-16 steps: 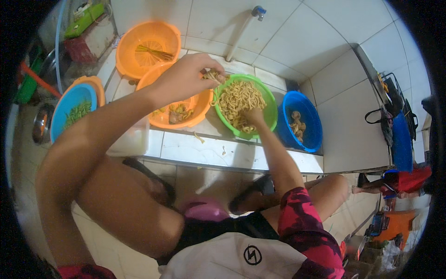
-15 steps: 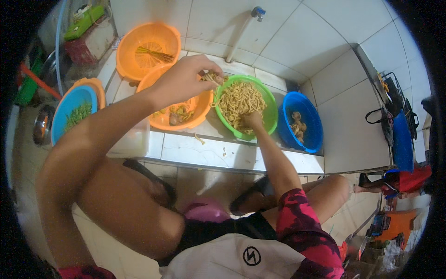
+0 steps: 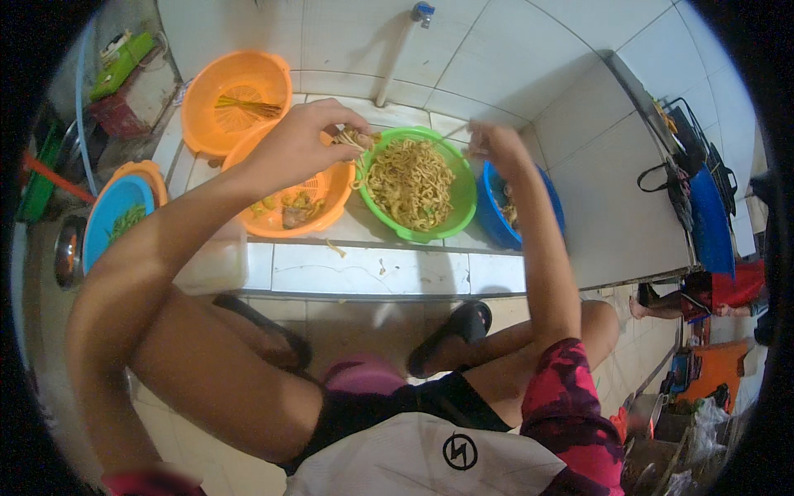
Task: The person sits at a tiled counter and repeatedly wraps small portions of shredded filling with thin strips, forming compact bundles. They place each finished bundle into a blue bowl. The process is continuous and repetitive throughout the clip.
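Observation:
My left hand (image 3: 304, 140) is closed on a brownish clump with pale strands (image 3: 356, 140), held over the gap between an orange colander (image 3: 335, 211) and a green bowl (image 3: 465, 207). Long noodle-like strands (image 3: 411, 183) in pale yellow-brown fill the green bowl. In the orange colander lie yellowish and brown pieces (image 3: 300, 208) of a kind I cannot make out. My right hand (image 3: 503, 149) is raised between the green bowl and a blue bowl (image 3: 552, 202); its fingers are smeared by motion. My right forearm partly covers the blue bowl and the pieces inside it.
Behind on the left stands another orange colander (image 3: 192, 120) with thin brown sticks in it. Farther left, a light blue bowl (image 3: 99, 211) holds green pieces. A tap (image 3: 422, 14) juts from the tiled wall. At the far right is another person in red (image 3: 736, 285).
My right hand has come up out of the green bowl and moved right, near the blue bowl. My left hand still holds its clump. The whole view has shifted slightly.

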Demonstrator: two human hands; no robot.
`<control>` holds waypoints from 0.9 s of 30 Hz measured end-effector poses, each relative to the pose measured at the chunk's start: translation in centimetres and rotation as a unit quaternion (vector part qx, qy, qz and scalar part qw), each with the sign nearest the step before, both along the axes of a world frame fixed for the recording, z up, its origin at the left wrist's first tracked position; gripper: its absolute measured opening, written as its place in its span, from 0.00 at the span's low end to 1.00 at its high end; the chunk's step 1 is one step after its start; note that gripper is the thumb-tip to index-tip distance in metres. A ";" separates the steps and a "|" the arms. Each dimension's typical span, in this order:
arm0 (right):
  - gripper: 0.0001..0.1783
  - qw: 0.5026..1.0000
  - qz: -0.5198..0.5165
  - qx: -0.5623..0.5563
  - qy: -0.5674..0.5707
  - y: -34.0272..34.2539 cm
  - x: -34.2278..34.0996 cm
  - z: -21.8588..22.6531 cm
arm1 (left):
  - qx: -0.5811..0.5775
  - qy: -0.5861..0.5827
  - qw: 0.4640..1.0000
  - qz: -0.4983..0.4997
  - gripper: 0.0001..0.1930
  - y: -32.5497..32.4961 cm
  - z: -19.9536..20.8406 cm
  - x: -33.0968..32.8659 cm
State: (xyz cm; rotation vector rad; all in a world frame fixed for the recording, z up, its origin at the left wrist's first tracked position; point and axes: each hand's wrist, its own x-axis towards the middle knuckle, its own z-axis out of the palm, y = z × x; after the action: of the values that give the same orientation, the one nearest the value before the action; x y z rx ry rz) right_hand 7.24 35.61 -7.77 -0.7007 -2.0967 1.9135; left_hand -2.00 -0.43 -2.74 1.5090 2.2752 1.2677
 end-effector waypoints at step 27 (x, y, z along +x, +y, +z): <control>0.14 0.933 0.249 0.256 -0.039 2.8 -2.1 8.3 | 0.019 0.002 1.000 0.013 0.14 -0.9 -0.6 -1.0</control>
State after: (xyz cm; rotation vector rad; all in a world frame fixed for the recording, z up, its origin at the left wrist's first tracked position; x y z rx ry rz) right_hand 5.18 38.41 0.49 -0.1344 -2.8634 1.4155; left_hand -2.96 -1.37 -3.35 1.5012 2.2919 1.3240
